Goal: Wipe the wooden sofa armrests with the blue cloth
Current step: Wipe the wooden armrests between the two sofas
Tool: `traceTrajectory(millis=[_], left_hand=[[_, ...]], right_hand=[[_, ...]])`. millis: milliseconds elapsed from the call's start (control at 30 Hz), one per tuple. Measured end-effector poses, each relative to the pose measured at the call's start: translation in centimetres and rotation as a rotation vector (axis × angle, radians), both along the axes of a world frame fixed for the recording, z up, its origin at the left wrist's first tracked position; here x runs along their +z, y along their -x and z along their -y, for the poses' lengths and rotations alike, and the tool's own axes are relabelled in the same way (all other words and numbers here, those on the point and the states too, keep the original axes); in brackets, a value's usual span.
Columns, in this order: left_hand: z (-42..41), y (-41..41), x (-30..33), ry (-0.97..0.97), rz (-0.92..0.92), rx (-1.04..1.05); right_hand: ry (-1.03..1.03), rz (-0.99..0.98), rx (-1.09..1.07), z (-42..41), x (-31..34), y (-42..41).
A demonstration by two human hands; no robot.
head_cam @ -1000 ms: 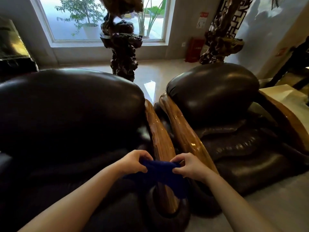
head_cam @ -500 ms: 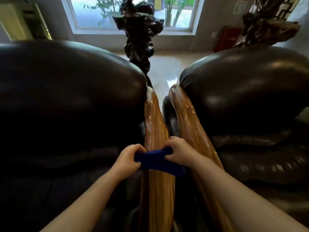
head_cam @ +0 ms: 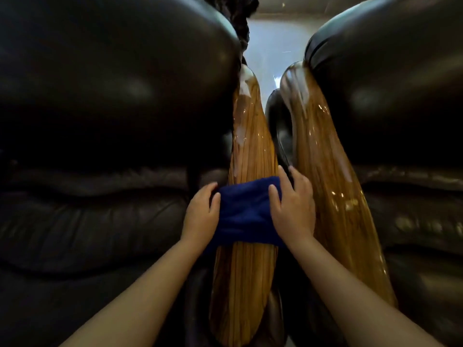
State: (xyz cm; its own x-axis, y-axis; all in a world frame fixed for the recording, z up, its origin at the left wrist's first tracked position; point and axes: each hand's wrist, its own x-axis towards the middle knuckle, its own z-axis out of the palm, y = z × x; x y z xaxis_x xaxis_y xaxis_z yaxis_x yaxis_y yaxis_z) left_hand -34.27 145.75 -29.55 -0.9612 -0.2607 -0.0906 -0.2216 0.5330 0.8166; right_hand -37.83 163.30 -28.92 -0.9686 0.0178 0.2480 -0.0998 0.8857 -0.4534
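A dark blue cloth (head_cam: 246, 211) lies draped across the glossy wooden armrest (head_cam: 248, 146) of the left sofa, about halfway along its length. My left hand (head_cam: 201, 214) grips the cloth's left edge, thumb on top. My right hand (head_cam: 293, 209) presses on the cloth's right side, fingers spread over it and reaching into the gap. A second wooden armrest (head_cam: 325, 171), belonging to the right sofa, runs alongside just to the right of my right hand.
Dark leather sofa cushions (head_cam: 100, 96) bulge on the left and more leather (head_cam: 400, 96) on the right. A dark carved wooden sculpture (head_cam: 240, 11) stands beyond the armrests, with pale shiny floor (head_cam: 273, 41) behind it.
The view has dropped much closer to the armrests. The cloth, held bunched between both hands before, now lies spread flat over the left armrest with both hands pressing it.
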Motion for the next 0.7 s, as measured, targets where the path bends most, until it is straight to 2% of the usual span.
traceTrajectory(millis=[100, 233, 400, 600, 700], left_hand=[[-2.3, -0.2, -1.1, 0.153, -0.108, 0.04], [-5.0, 0.2, -3.8, 0.282, -0.002, -0.007], [-5.2, 2.7, -5.2, 0.427, -0.007, 0.018], [-5.1, 5.8, -4.6, 0.463, -0.036, -0.033], [-4.5, 10.2, -4.3, 0.449, -0.034, -0.037]], right_hand=[[-0.095, 0.047, 0.091, 1.3, -1.3, -0.9], [-0.022, 0.178, 0.131, 2.1, -4.2, -0.3], [0.008, 0.14, 0.088, 2.0, -5.6, 1.9], [-0.034, 0.141, 0.077, 1.9, -5.0, 5.0], [-0.048, 0.119, 0.118, 2.4, -4.3, 9.4]])
